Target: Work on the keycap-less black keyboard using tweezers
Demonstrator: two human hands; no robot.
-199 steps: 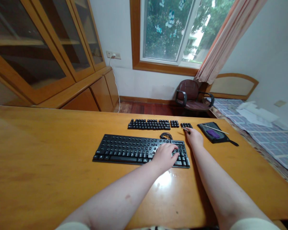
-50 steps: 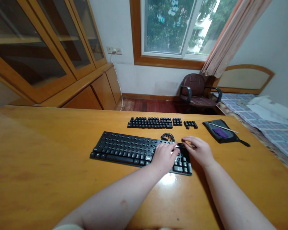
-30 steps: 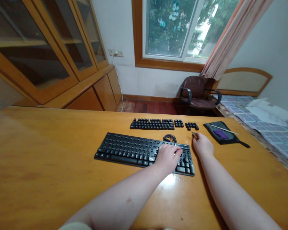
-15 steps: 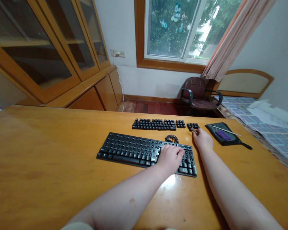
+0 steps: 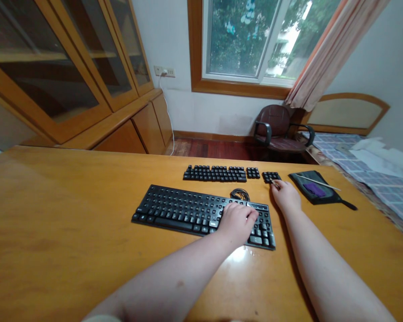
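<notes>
With my left hand (image 5: 237, 221) spread flat on the keyboard (image 5: 188, 212), my right hand (image 5: 286, 196) pinches a small piece (image 5: 274, 183) beside the loose keycaps (image 5: 271, 177), where a careless nudge could scatter them.

left of the keyboard (image 5: 184, 212) the table (image 5: 53, 214) lies bare – wide passage. rightward it tightens: keycap rows (image 5: 215, 173), coiled cable (image 5: 240, 194) and black pouch (image 5: 314, 193) ring a gap filled by the right hand (image 5: 287, 197), pinched on a small tool (image 5: 274, 182).

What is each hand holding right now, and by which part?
The left hand holds nothing; it rests on the keyboard. The right hand pinches a small thin tool between its fingertips, by the loose keys; which part is too small to tell.
</notes>
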